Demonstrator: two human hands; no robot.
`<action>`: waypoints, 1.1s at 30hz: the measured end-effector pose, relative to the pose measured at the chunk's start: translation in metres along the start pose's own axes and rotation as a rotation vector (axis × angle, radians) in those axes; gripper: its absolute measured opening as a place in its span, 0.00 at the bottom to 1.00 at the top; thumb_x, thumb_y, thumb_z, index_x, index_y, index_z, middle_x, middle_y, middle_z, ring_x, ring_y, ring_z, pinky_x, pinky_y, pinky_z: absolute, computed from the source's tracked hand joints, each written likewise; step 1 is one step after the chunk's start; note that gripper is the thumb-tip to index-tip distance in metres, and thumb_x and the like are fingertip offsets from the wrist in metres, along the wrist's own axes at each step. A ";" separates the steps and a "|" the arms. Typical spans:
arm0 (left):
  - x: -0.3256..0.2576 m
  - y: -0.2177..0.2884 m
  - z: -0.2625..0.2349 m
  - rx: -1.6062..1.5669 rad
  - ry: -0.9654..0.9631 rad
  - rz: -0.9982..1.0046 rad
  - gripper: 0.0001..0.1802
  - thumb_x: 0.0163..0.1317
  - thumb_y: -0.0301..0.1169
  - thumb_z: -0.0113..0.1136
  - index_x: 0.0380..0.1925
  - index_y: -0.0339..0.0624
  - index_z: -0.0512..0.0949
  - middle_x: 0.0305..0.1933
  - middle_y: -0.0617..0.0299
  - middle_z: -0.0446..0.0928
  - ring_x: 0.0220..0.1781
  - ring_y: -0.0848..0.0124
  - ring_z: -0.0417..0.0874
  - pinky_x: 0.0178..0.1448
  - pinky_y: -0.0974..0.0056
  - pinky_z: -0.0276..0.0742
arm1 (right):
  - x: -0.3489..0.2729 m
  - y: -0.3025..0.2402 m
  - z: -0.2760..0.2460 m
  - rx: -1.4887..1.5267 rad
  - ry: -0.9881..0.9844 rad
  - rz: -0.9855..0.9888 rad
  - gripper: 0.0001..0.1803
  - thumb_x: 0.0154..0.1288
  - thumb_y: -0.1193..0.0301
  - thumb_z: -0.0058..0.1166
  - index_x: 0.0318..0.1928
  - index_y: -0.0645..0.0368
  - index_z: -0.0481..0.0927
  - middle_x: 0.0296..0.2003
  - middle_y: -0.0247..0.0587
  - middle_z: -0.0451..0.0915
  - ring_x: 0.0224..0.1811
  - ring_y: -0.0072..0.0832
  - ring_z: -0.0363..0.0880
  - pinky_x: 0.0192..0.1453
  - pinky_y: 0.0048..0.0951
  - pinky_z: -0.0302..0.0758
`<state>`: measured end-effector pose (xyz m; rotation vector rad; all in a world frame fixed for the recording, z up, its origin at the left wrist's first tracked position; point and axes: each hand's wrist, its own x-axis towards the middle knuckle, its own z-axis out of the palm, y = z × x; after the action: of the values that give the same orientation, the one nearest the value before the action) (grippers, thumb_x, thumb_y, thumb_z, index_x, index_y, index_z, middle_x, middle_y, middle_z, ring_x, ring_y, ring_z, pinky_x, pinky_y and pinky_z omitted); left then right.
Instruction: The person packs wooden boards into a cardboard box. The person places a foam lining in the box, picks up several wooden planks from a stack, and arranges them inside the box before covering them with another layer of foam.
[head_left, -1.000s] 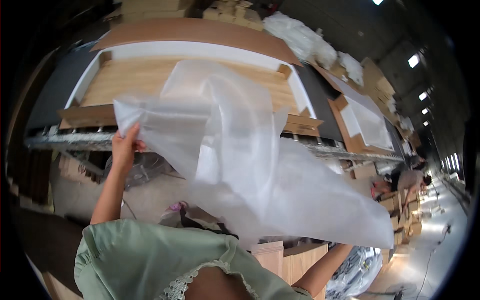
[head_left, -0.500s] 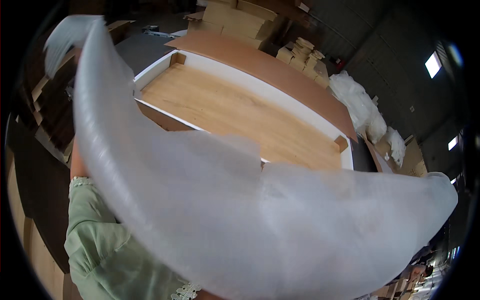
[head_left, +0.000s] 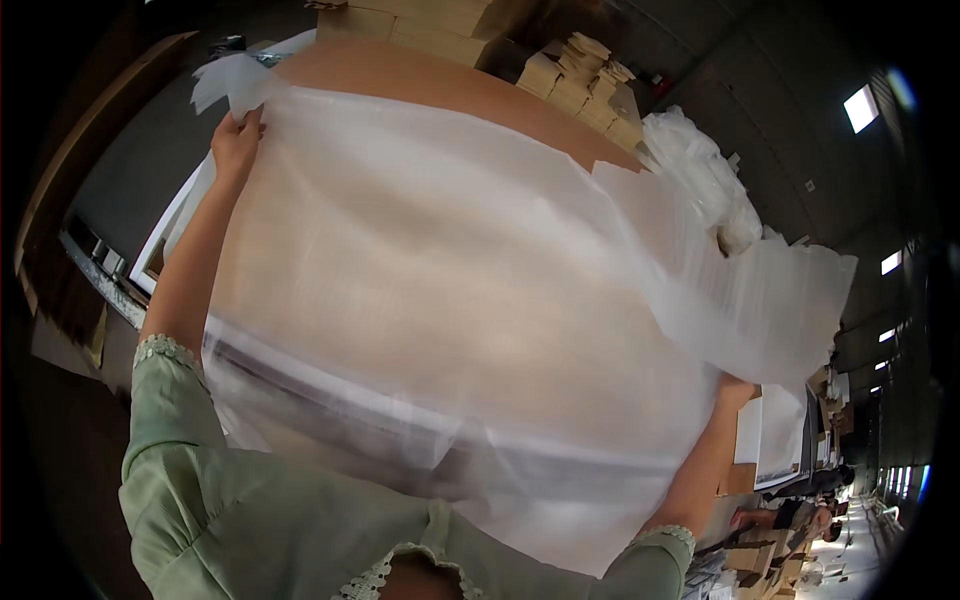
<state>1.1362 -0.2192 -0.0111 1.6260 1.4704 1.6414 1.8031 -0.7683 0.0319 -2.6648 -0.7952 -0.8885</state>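
A thin, translucent white packing sheet [head_left: 450, 290] is stretched wide between my two hands. My left hand [head_left: 237, 142] is closed on its far left corner, with a loose bunch of the sheet sticking up past the fingers. On the right, my right hand [head_left: 735, 388] grips the sheet's right side; the sheet covers part of its fingers. Through the sheet show the wood-toned panel and the long edge of the shallow white-edged box, both blurred. The box's left end [head_left: 172, 228] shows uncovered beside my left forearm.
A brown cardboard flap [head_left: 420, 70] extends behind the box. Stacked cartons [head_left: 575, 85] stand at the back, with bundled clear plastic [head_left: 700, 170] to their right. Another person [head_left: 800, 515] is far off at the lower right, near more cartons. A long dark surface [head_left: 135, 165] lies at the left.
The sheet, billowing in front of me before, has come down and spread over the box and panel. Both my hands now show, reaching outward; the sheet's right end has folded over.
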 end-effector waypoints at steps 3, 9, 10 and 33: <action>-0.026 -0.054 0.002 0.837 -0.351 0.152 0.11 0.55 0.32 0.58 0.34 0.34 0.77 0.35 0.48 0.78 0.39 0.50 0.79 0.45 0.53 0.75 | -0.045 -0.017 0.045 -0.505 -0.743 0.057 0.16 0.55 0.64 0.53 0.45 0.50 0.80 0.47 0.43 0.79 0.49 0.38 0.78 0.50 0.37 0.76; -0.047 -0.123 0.009 0.762 -0.741 0.060 0.33 0.47 0.33 0.65 0.54 0.33 0.68 0.53 0.42 0.71 0.57 0.51 0.71 0.59 0.57 0.68 | -0.084 0.011 0.091 -0.579 -0.983 0.158 0.20 0.52 0.65 0.58 0.47 0.53 0.78 0.48 0.44 0.78 0.53 0.37 0.76 0.52 0.37 0.75; -0.052 -0.094 0.003 0.758 -0.808 -0.040 0.42 0.46 0.36 0.66 0.60 0.31 0.60 0.58 0.41 0.67 0.60 0.50 0.68 0.61 0.58 0.66 | -0.080 0.015 0.086 -0.545 -1.003 0.175 0.22 0.51 0.65 0.58 0.49 0.54 0.76 0.49 0.45 0.77 0.53 0.39 0.75 0.52 0.37 0.74; -0.134 -0.023 -0.140 0.721 -0.931 0.129 0.30 0.55 0.49 0.60 0.50 0.37 0.74 0.48 0.44 0.76 0.52 0.53 0.76 0.57 0.59 0.70 | -0.139 -0.034 0.022 -0.225 -1.407 -0.162 0.47 0.43 0.37 0.58 0.46 0.73 0.76 0.49 0.61 0.75 0.53 0.45 0.74 0.55 0.36 0.69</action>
<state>1.0353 -0.3778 -0.0614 2.3960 1.4623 0.1857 1.7017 -0.7912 -0.0690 -3.1642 -1.1343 1.1673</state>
